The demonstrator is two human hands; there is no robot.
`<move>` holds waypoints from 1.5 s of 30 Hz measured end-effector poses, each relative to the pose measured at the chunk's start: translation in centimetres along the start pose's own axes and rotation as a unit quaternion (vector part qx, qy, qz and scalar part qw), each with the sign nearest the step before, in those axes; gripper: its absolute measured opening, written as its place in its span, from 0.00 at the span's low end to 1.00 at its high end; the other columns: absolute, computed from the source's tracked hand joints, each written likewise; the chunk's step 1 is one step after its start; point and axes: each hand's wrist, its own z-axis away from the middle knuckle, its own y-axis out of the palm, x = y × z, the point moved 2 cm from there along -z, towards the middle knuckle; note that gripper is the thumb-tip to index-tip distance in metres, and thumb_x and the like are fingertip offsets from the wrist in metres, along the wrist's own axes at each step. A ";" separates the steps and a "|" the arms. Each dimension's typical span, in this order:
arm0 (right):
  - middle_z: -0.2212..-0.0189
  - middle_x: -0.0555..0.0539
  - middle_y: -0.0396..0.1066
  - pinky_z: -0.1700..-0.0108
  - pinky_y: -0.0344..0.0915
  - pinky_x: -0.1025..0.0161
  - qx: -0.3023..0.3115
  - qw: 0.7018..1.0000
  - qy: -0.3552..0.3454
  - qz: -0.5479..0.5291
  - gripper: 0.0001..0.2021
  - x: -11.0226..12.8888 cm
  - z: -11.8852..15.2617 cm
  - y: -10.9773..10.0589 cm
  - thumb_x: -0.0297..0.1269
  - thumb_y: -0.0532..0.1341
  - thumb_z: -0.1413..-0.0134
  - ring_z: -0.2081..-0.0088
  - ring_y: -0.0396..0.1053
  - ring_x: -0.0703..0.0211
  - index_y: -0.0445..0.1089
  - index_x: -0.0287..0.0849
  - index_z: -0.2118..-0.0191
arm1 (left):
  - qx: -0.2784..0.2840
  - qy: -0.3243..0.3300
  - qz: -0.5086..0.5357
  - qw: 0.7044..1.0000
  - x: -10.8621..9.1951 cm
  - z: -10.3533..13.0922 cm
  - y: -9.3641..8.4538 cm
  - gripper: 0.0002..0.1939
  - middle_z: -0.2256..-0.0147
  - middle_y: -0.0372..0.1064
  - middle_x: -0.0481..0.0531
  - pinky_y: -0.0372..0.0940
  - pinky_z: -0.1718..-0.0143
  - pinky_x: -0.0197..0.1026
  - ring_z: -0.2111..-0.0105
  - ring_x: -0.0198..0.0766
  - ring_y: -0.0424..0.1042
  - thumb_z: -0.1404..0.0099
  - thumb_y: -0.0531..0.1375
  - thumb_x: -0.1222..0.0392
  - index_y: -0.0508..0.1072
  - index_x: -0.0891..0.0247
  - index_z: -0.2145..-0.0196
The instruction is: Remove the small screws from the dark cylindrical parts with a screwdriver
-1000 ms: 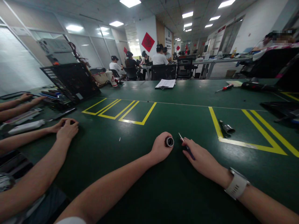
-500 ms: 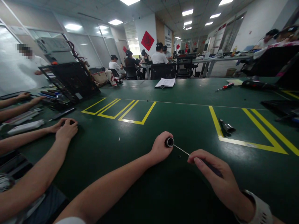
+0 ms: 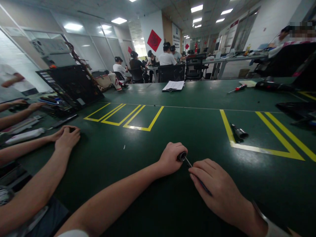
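Observation:
My left hand (image 3: 172,158) is closed around a dark, round, hollow cylinder (image 3: 182,156), whose open end faces my right hand. Between the fingers of my right hand (image 3: 213,184) is a thin screwdriver (image 3: 204,187), its handle mostly covered by the palm. The metal shaft points into the mouth of the cylinder; how deep its tip sits is hidden. Both hands are low over the green table (image 3: 148,148). Further right, a metal cylindrical part (image 3: 240,132) with a dark piece beside it lies inside a yellow tape outline.
Another person's hands (image 3: 67,136) rest at the left. A clipboard with papers (image 3: 173,86) lies at the far edge, a red screwdriver (image 3: 237,89) right of it. A dark power tool (image 3: 274,87) is at the back right. A black metal case (image 3: 71,85) stands at the left.
My right hand has moved left and turned, bringing the screwdriver's shaft into the cylinder's opening. The cylinder has tilted toward the right hand. The view has shifted slightly.

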 end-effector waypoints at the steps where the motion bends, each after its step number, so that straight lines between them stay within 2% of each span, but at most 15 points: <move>1: 0.66 0.43 0.71 0.63 0.61 0.52 0.002 1.000 0.004 0.002 0.09 0.2 -0.1 -0.2 0.32 0.54 0.43 0.65 0.65 0.51 0.73 0.45 0.64 | 0.004 0.009 -0.009 1.000 -0.1 0.0 0.0 0.07 0.70 0.66 0.48 0.53 0.65 0.39 0.68 0.36 0.65 0.48 0.54 0.71 0.66 0.63 0.70; 7: 0.74 0.47 0.69 0.67 0.60 0.58 -0.045 0.965 0.145 -0.214 0.11 -1.1 -0.3 -1.5 0.38 0.55 0.44 0.69 0.65 0.55 0.70 0.44 0.74 | 0.028 0.051 -0.016 0.998 -0.6 0.2 0.0 0.07 0.69 0.67 0.49 0.52 0.65 0.40 0.67 0.37 0.65 0.47 0.55 0.70 0.66 0.63 0.69; 12: 0.72 0.46 0.71 0.62 0.63 0.57 -0.105 0.834 0.290 -0.457 0.10 -3.7 -0.2 -0.5 0.41 0.60 0.49 0.67 0.67 0.54 0.74 0.42 0.73 | 0.019 0.026 0.034 0.999 -0.1 0.2 -0.2 0.06 0.68 0.67 0.48 0.54 0.62 0.39 0.67 0.35 0.66 0.46 0.55 0.70 0.65 0.63 0.69; 14: 0.71 0.46 0.72 0.63 0.64 0.57 -0.115 0.804 0.305 -0.498 0.10 -4.2 0.0 0.0 0.41 0.60 0.48 0.66 0.67 0.55 0.74 0.41 0.71 | 0.013 0.013 0.045 0.999 0.1 0.1 -0.2 0.05 0.69 0.66 0.48 0.55 0.63 0.38 0.67 0.35 0.66 0.46 0.55 0.69 0.65 0.63 0.69; 15: 0.70 0.46 0.71 0.63 0.64 0.57 -0.116 0.811 0.298 -0.490 0.10 -4.2 0.1 0.2 0.41 0.59 0.47 0.66 0.67 0.55 0.73 0.41 0.71 | 0.010 0.007 0.046 0.999 0.2 0.1 -0.1 0.05 0.69 0.66 0.48 0.55 0.63 0.38 0.67 0.35 0.66 0.46 0.56 0.69 0.65 0.63 0.70; 17: 0.70 0.46 0.71 0.62 0.64 0.57 -0.108 0.868 0.252 -0.415 0.10 -3.7 0.2 0.1 0.41 0.57 0.44 0.65 0.67 0.55 0.72 0.42 0.70 | 0.005 0.002 0.041 0.999 0.2 0.1 -0.1 0.05 0.70 0.66 0.48 0.54 0.63 0.38 0.68 0.35 0.66 0.46 0.56 0.69 0.65 0.63 0.70; 20: 0.68 0.46 0.70 0.61 0.61 0.56 -0.074 0.969 0.106 -0.212 0.09 -1.8 0.5 -0.1 0.36 0.54 0.41 0.64 0.65 0.55 0.70 0.42 0.68 | -0.003 0.013 0.018 1.000 0.1 0.2 0.1 0.06 0.70 0.66 0.47 0.53 0.64 0.38 0.68 0.35 0.65 0.47 0.55 0.70 0.65 0.63 0.70; 22: 0.67 0.45 0.69 0.60 0.60 0.55 -0.053 0.995 0.018 -0.085 0.08 -0.3 0.7 -0.1 0.31 0.53 0.42 0.63 0.64 0.54 0.69 0.42 0.67 | -0.004 0.025 -0.007 1.000 0.0 0.2 0.1 0.07 0.70 0.66 0.48 0.52 0.65 0.39 0.69 0.35 0.65 0.48 0.55 0.71 0.65 0.63 0.71; 25: 0.68 0.44 0.69 0.59 0.58 0.52 -0.036 0.999 -0.012 -0.009 0.09 0.7 0.7 -0.2 0.29 0.52 0.42 0.63 0.64 0.53 0.68 0.40 0.69 | 0.003 0.040 -0.040 0.998 -0.2 0.3 0.2 0.08 0.71 0.65 0.48 0.51 0.65 0.39 0.69 0.35 0.64 0.49 0.54 0.72 0.66 0.63 0.71; 29: 0.71 0.46 0.69 0.62 0.59 0.56 -0.024 0.982 0.094 -0.161 0.11 -0.7 0.3 -0.8 0.35 0.52 0.41 0.66 0.64 0.55 0.69 0.42 0.71 | 0.017 0.054 -0.032 0.998 -0.2 0.4 0.2 0.07 0.71 0.65 0.47 0.51 0.65 0.39 0.68 0.35 0.63 0.49 0.54 0.72 0.66 0.63 0.71; 33: 0.72 0.46 0.70 0.61 0.60 0.57 -0.060 0.885 0.262 -0.379 0.11 -2.9 0.2 -0.7 0.42 0.57 0.47 0.65 0.66 0.54 0.72 0.42 0.72 | 0.008 0.054 0.016 0.998 0.1 0.3 0.1 0.06 0.72 0.64 0.47 0.52 0.64 0.38 0.70 0.33 0.63 0.47 0.54 0.72 0.65 0.64 0.72; 35: 0.72 0.46 0.71 0.60 0.61 0.57 -0.072 0.833 0.311 -0.452 0.11 -3.4 0.2 -0.2 0.42 0.59 0.49 0.65 0.66 0.53 0.73 0.41 0.72 | 0.002 0.050 0.037 0.998 0.2 0.2 0.1 0.05 0.73 0.64 0.46 0.52 0.64 0.38 0.70 0.33 0.63 0.47 0.54 0.72 0.64 0.64 0.73; 37: 0.71 0.46 0.71 0.59 0.62 0.57 -0.081 0.809 0.325 -0.483 0.11 -3.5 0.2 0.1 0.43 0.60 0.50 0.64 0.66 0.54 0.73 0.41 0.71 | -0.003 0.042 0.048 0.998 0.3 0.2 0.1 0.05 0.72 0.64 0.46 0.53 0.64 0.38 0.70 0.33 0.63 0.46 0.54 0.71 0.64 0.64 0.73; 39: 0.70 0.46 0.71 0.58 0.62 0.57 -0.095 0.830 0.302 -0.460 0.11 -3.4 0.3 0.0 0.43 0.59 0.48 0.63 0.66 0.54 0.73 0.42 0.71 | -0.008 0.034 0.050 0.998 0.3 0.2 0.0 0.04 0.72 0.65 0.46 0.53 0.63 0.38 0.70 0.33 0.64 0.45 0.54 0.71 0.65 0.64 0.72; 45: 0.67 0.46 0.69 0.61 0.60 0.57 -0.041 0.980 0.098 -0.166 0.10 -0.9 0.7 -0.5 0.37 0.53 0.41 0.64 0.65 0.54 0.70 0.43 0.67 | 0.021 0.031 0.000 0.999 0.1 0.1 0.2 0.06 0.71 0.67 0.48 0.53 0.64 0.39 0.68 0.35 0.65 0.46 0.54 0.72 0.66 0.64 0.71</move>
